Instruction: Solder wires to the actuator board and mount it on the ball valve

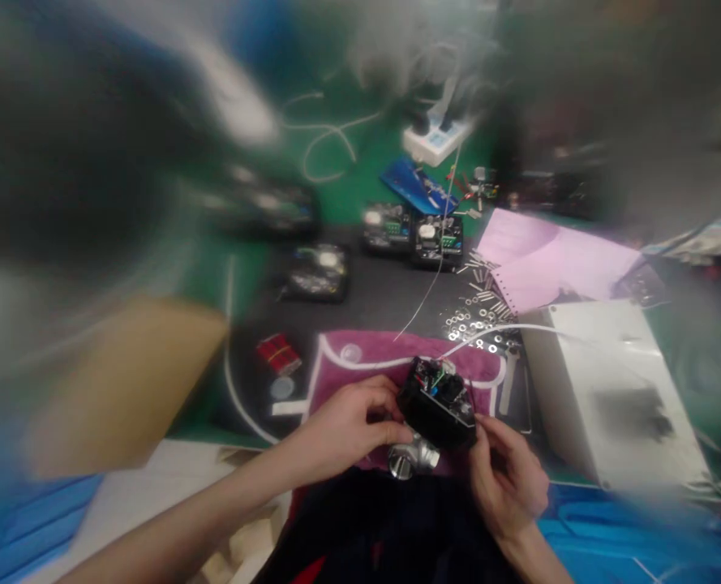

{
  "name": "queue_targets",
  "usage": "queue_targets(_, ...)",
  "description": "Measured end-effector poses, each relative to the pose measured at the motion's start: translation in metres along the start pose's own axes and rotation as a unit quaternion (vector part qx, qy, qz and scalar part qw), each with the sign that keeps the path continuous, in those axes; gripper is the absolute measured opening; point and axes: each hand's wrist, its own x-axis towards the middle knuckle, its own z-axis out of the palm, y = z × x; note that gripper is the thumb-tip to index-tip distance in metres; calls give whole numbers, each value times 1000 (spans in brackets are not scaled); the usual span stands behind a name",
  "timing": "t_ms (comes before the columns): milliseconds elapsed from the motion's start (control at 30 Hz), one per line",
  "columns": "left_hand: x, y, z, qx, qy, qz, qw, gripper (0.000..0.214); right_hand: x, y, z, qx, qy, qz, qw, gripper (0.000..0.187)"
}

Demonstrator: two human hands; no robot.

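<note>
A small black box-shaped electronic module (438,403) with coloured wires on its open top is held over a magenta cloth (390,357). My left hand (351,422) grips its left side with curled fingers. My right hand (506,474) holds its lower right corner, thumb and fingers pinched on the edge. A silver metal fitting (409,461) sits just below the module, between my hands. A white cable (494,332) runs from the module's top to the right.
Similar black modules (412,231) lie further back on a dark mat. Several washers and screws (478,312) are scattered near pink paper sheets (555,259). A white box (609,389) stands right. A small red part (278,353), brown cardboard (122,381) and a white power strip (436,138) are also here.
</note>
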Motion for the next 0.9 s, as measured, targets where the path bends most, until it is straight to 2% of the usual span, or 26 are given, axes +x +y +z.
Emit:
queue_targets(200, -4, -1, -5, -13, -14, 1, 1000, 11, -8, 6, 0, -7, 3, 26, 1000, 20)
queue_targets(433, -4, -1, -8, -17, -27, 11, 999, 4, -8, 5, -2, -21, 8, 22, 1000, 21)
queue_targets(667, -6, -3, -1, -2, -3, 17, 1000, 5, -9, 5, 1, -11, 20, 28, 999, 21)
queue_targets(900, -10, -7, 2, 40, 12, 53, 998, 10, -7, 2, 0, -11, 22, 30, 999, 22)
